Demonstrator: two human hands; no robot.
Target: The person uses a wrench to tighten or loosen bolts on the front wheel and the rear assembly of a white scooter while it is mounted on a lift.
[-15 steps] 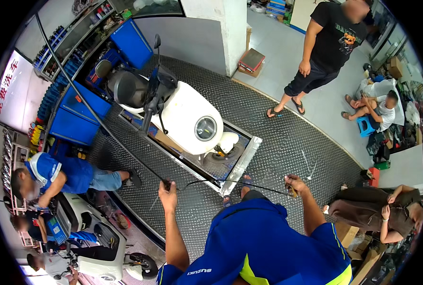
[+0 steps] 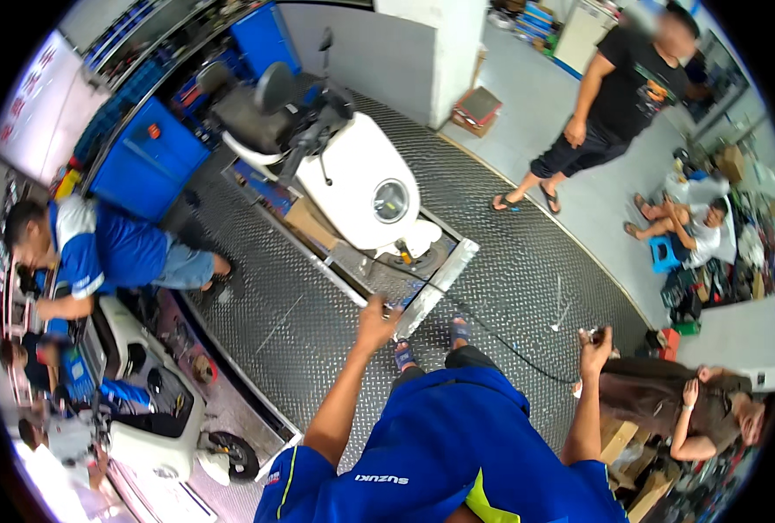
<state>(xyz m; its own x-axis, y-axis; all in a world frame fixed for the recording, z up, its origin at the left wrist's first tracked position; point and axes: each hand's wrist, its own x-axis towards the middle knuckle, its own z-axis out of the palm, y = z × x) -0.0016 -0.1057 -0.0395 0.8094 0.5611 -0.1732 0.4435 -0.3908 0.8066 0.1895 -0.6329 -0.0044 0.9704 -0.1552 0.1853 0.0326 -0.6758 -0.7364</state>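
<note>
My right hand (image 2: 594, 350) is raised at the right, its fingers closed round a small metallic piece too small to name. A thin black hose (image 2: 497, 336) comes from beside that wrist and runs across to the front of a white scooter (image 2: 365, 179). Near the scooter's platform corner is my left hand (image 2: 375, 326), fingers curled, with something small and dark by the fingertips that I cannot make out. The scooter stands on a metal-framed platform (image 2: 437, 292), its front wheel toward me.
At the left a person in blue (image 2: 121, 248) bends over another white scooter (image 2: 156, 436). A person in black (image 2: 631, 78) stands at the back right; another sits on a blue stool (image 2: 663, 253). Someone in brown (image 2: 657, 397) is close on my right. Blue cabinets (image 2: 148, 161) line the left wall.
The thick hose that hung down from the upper left to my left hand is out of view. My left hand has moved right, toward the platform corner; my right hand has also shifted right.
</note>
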